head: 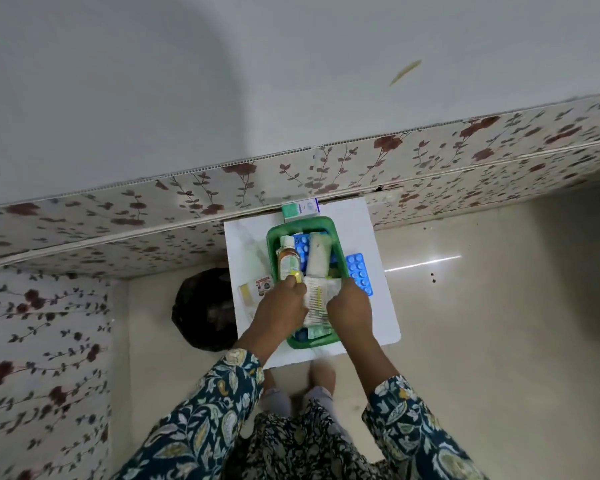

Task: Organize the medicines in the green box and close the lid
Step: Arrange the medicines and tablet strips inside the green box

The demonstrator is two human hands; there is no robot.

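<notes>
While both hands work over it, the green box sits lidless on a small white table that stands against a wall panel with a floral print. Head view only. Left hand reaches in from the lower left, fingers curled around the bottom of an amber bottle with a white cap and pale label; the bottle lies lengthwise along the box's left side, cap toward the wall. Right hand comes in from the lower right, its grip closed on the edge of a white printed pack that lies across the middle of the box; the left hand's knuckles touch the pack's other edge. Deeper in the box: a blue blister strip beside the bottle and a white roll-like packet just right of it. At the near end of the box, under the wrists, a pale green strip and something blue, too hidden to identify. Outside the box on the table: a second blue blister strip touching the box's right wall, a small printed carton to the left, partly under the left hand, and a white and green carton at the far edge against the wall. A dark round object sits on the floor left of the table. Both sleeves carry a dark floral print.
</notes>
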